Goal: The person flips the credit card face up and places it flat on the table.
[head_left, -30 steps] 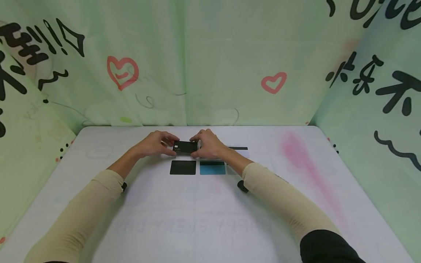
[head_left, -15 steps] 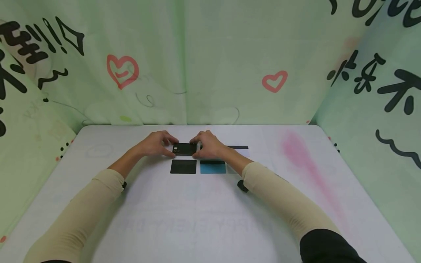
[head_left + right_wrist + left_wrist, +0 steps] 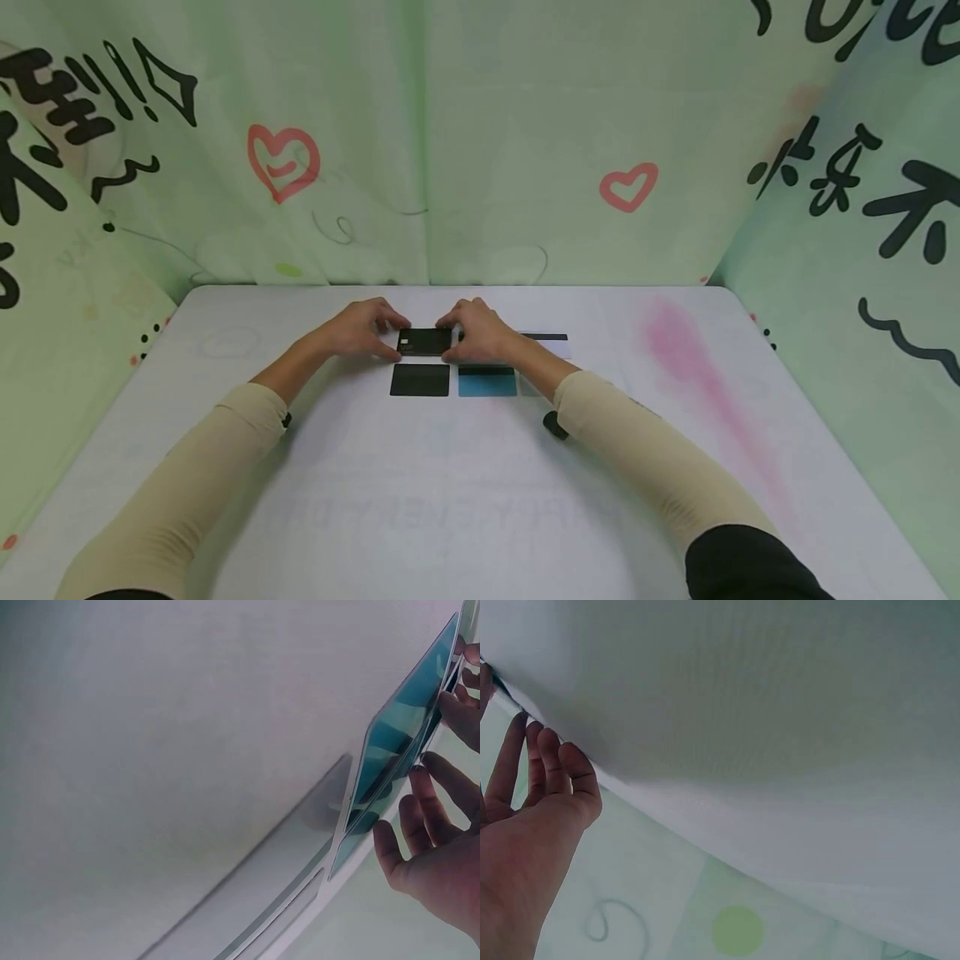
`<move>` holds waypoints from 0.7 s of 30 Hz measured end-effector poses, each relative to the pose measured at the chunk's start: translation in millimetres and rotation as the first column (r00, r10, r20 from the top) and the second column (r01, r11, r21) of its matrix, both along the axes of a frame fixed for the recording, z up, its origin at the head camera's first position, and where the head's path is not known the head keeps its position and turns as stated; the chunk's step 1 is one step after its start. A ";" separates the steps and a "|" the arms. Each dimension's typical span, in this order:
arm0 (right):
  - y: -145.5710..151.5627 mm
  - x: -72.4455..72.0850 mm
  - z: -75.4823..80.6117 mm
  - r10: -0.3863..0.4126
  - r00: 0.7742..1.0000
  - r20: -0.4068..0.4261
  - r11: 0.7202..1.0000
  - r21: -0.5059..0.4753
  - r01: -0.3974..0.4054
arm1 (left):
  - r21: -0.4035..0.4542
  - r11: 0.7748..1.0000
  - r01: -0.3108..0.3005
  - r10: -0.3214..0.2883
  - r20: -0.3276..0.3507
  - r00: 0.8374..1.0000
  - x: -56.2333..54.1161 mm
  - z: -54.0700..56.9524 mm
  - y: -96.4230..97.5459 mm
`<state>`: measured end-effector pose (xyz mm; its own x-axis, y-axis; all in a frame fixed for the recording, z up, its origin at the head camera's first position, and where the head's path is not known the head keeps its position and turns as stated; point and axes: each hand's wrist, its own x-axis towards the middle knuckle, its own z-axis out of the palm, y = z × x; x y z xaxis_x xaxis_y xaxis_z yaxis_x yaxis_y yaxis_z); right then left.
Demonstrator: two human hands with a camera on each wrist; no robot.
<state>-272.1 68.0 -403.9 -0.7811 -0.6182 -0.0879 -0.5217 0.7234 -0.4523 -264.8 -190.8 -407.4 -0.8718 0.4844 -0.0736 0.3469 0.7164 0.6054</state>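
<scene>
In the head view a black card (image 3: 424, 342) with a small chip lies at the back of the table, held by its short sides between both hands. The left hand (image 3: 360, 329) grips its left end, thumb at the near corner and fingers at the far one. At the right end the right hand (image 3: 480, 329) holds it likewise. Just in front lies a second black card (image 3: 420, 380), with a blue card (image 3: 487, 383) beside it. In the right wrist view, another teal card (image 3: 349, 847) shows near the right fingers; the right hand mostly hides it in the head view.
To the right lie a pale lavender card (image 3: 553, 345) with a dark stripe and a grey card (image 3: 528, 388), partly behind the right forearm. The white table (image 3: 442, 500) ends at a green curtain (image 3: 510, 225), with green side walls left and right.
The chip card, held by both hands, has shifted slightly toward the person, narrowing the gap to the black card in front. The other cards have stayed in place.
</scene>
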 end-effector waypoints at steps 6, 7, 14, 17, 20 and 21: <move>0.5 -0.7 -0.1 -0.001 1.000 0.006 1.000 -0.001 0.001 | -0.002 1.000 -0.002 0.002 0.002 1.000 0.2 -0.1 -0.1; 0.5 -0.7 -0.2 -0.001 1.000 0.008 1.000 0.001 0.001 | -0.004 1.000 -0.003 0.003 0.003 1.000 0.3 -0.5 -0.2; 0.8 -0.3 -0.3 0.002 1.000 0.005 1.000 0.000 -0.002 | -0.012 1.000 -0.016 0.016 0.010 1.000 0.6 -0.9 -1.1; 1.5 0.3 0.5 0.003 1.000 0.003 1.000 -0.003 -0.003 | -0.013 1.000 -0.017 0.017 0.012 1.000 2.1 0.9 -1.6; 2.5 1.2 1.0 -0.006 1.000 0.007 1.000 -0.013 0.006 | -0.010 1.000 -0.013 0.013 -0.007 1.000 3.5 0.9 -2.9; 2.7 1.4 1.1 -0.007 1.000 0.008 1.000 -0.018 0.008 | -0.009 1.000 -0.012 0.012 -0.015 1.000 4.0 0.7 -3.3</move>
